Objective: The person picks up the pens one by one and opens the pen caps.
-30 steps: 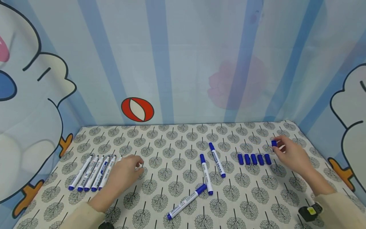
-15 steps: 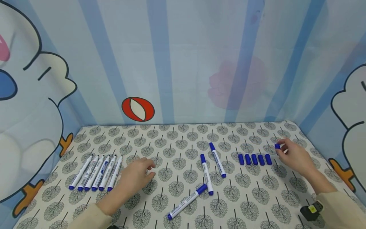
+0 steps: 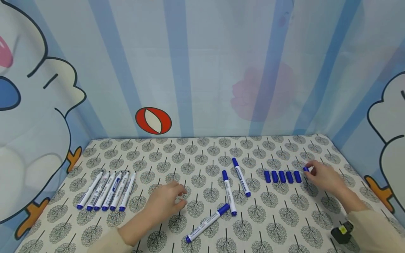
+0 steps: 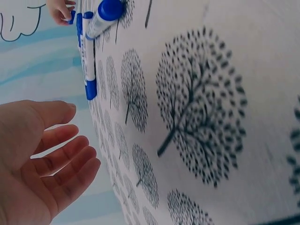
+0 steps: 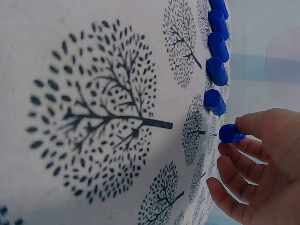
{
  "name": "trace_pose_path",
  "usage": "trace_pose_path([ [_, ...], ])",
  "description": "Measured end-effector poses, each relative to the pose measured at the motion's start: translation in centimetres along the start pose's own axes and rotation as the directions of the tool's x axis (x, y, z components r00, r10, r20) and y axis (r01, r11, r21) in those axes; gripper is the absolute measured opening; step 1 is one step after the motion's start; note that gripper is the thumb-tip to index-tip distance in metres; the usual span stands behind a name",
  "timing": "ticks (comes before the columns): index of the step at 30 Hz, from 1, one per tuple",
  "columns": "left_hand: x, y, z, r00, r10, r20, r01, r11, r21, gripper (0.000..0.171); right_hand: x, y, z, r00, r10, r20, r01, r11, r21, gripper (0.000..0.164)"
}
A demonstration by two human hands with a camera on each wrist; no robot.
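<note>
Between thumb and forefinger, my right hand (image 3: 326, 177) pinches a blue marker cap (image 5: 230, 133) at the right end of a row of several blue caps (image 3: 282, 176). My left hand (image 3: 166, 202) holds nothing; in the left wrist view its fingers (image 4: 70, 154) are loosely bent above the cloth. To its left lie several uncapped white markers (image 3: 107, 191) side by side, black tips facing away. On its right are three capped markers: one slanted in front (image 3: 207, 224), one in the middle (image 3: 229, 193) and one farther back (image 3: 241, 177).
A cloth with a grey tree print (image 3: 202, 151) covers the table. Behind it rises a pale blue striped backdrop (image 3: 209, 70) with cartoon figures at both sides. A black wrist device (image 3: 342, 232) sits by the right sleeve.
My left hand has moved right, away from the uncapped markers, with nothing in it. My right hand has lowered the pinched cap toward the right end of the cap row.
</note>
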State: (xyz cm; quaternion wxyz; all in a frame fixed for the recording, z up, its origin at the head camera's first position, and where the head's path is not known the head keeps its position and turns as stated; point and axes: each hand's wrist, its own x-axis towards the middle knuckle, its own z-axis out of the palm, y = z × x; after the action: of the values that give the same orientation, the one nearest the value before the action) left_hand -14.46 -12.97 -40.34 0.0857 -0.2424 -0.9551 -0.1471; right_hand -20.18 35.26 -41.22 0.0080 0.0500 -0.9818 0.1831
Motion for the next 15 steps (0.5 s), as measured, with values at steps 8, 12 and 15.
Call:
trace_pose_path([
  [8,0.0,1.3,0.4,0.999,0.042,0.011,-0.042,0.998,-0.037,0.02,0.4,0.8,0.5,0.999,0.012,0.034,-0.012,1.0,-0.004,0.033],
  [12,-0.1,1.7,0.5,0.998,0.045,0.048,-0.041,0.996,-0.074,0.022,0.6,1.0,0.7,0.998,0.034,0.051,-0.033,0.999,-0.017,0.033],
  [15,-0.2,2.1,0.6,0.996,0.041,0.082,-0.034,0.996,-0.087,0.025,0.5,0.9,0.8,0.997,0.048,0.054,-0.047,0.999,-0.025,0.032],
])
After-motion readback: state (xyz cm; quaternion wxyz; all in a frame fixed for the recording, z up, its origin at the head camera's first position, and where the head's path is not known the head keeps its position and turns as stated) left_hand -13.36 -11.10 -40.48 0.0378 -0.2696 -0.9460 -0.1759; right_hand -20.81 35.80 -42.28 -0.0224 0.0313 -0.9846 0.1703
